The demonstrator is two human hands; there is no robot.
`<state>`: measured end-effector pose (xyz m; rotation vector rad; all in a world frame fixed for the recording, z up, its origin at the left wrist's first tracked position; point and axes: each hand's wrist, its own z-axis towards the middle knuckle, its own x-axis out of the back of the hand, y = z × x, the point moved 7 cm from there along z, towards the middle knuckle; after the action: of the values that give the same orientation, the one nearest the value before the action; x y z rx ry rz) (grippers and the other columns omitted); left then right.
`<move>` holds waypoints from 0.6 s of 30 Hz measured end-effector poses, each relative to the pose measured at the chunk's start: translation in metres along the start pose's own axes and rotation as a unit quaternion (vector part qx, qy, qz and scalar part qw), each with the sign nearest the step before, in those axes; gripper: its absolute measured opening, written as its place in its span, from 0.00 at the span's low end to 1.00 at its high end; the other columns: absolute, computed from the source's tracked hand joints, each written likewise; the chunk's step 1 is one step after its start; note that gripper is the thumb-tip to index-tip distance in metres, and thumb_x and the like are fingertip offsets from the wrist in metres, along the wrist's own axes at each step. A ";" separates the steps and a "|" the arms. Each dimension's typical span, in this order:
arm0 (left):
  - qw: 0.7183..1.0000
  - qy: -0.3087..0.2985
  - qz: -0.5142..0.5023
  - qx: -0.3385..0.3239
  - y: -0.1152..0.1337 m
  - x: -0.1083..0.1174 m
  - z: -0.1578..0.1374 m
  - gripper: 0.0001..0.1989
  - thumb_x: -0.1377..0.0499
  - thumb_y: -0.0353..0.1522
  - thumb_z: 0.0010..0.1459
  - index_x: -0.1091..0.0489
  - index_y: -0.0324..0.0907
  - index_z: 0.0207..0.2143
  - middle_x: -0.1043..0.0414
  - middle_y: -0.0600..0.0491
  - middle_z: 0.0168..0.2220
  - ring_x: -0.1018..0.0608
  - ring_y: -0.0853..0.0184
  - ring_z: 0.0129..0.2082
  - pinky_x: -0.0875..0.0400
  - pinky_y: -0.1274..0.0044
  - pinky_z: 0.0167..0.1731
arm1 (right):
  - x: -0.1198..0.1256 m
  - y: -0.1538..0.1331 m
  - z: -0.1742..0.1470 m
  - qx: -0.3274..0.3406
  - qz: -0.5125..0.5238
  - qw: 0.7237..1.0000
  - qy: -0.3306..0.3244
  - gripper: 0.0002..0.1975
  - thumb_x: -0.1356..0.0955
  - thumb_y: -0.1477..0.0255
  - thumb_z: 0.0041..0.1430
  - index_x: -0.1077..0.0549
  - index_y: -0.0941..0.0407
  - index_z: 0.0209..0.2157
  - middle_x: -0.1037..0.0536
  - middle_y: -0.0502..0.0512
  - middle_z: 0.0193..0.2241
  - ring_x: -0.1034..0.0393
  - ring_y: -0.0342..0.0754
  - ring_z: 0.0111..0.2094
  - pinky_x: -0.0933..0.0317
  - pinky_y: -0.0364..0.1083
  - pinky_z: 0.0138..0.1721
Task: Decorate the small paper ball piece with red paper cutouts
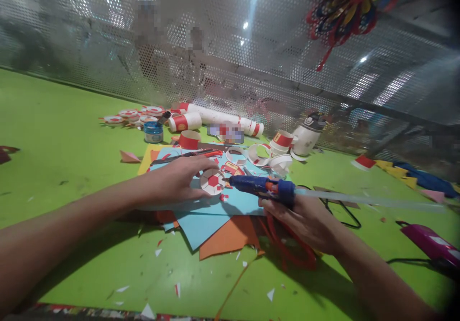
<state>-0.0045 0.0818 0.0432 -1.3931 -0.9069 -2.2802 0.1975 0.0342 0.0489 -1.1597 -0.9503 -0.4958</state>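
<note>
My left hand (pixel 179 179) pinches a small round white disc (pixel 211 183) with a red soccer-ball pattern between thumb and fingers. My right hand (pixel 302 215) is wrapped round the handle of a blue hot glue gun (pixel 258 188), a long clear glue stick (pixel 359 199) jutting from its back. The nozzle points left and meets or nearly meets the disc's right edge. Under both lies light blue paper (pixel 201 227) with red scraps on it. An orange sheet (pixel 230 239) pokes out beneath.
Cut paper-cup rings (pixel 258 154), a blue paint jar (pixel 153 131), stacked white cups (pixel 215 115) and a white bottle (pixel 307 136) stand behind. Finished-looking discs (pixel 115 120) sit far left. A magenta device (pixel 429 242) with a black cord lies right. Paper bits litter the green table (pixel 89 263).
</note>
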 end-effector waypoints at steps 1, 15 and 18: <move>1.000 0.001 0.001 0.000 0.000 0.000 0.000 0.17 0.38 0.38 0.54 0.32 0.41 0.45 0.27 0.48 0.46 0.25 0.60 0.44 0.32 0.74 0.40 | 0.000 -0.001 0.000 0.001 -0.007 1.000 0.001 0.20 0.39 0.55 0.63 0.25 0.57 0.38 0.23 0.54 0.32 0.33 0.47 0.31 0.37 0.43 0.31; 1.000 -0.014 -0.011 -0.006 0.003 -0.001 0.002 0.13 0.38 0.37 0.55 0.33 0.41 0.40 0.28 0.52 0.40 0.27 0.64 0.40 0.35 0.76 0.38 | -0.005 -0.002 0.003 -0.003 -0.011 1.000 -0.004 0.21 0.40 0.56 0.63 0.25 0.57 0.41 0.29 0.50 0.25 0.41 0.43 0.24 0.48 0.41 0.21; 1.000 -0.011 -0.013 -0.011 0.004 -0.001 0.002 0.11 0.38 0.37 0.54 0.33 0.42 0.37 0.29 0.53 0.38 0.27 0.64 0.38 0.35 0.76 0.37 | -0.006 -0.001 0.004 -0.006 0.000 1.000 -0.007 0.21 0.40 0.56 0.64 0.25 0.57 0.41 0.31 0.49 0.23 0.42 0.43 0.23 0.47 0.41 0.22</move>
<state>-0.0010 0.0801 0.0446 -1.4254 -0.9138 -2.3044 0.1922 0.0365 0.0441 -1.1754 -0.9604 -0.4960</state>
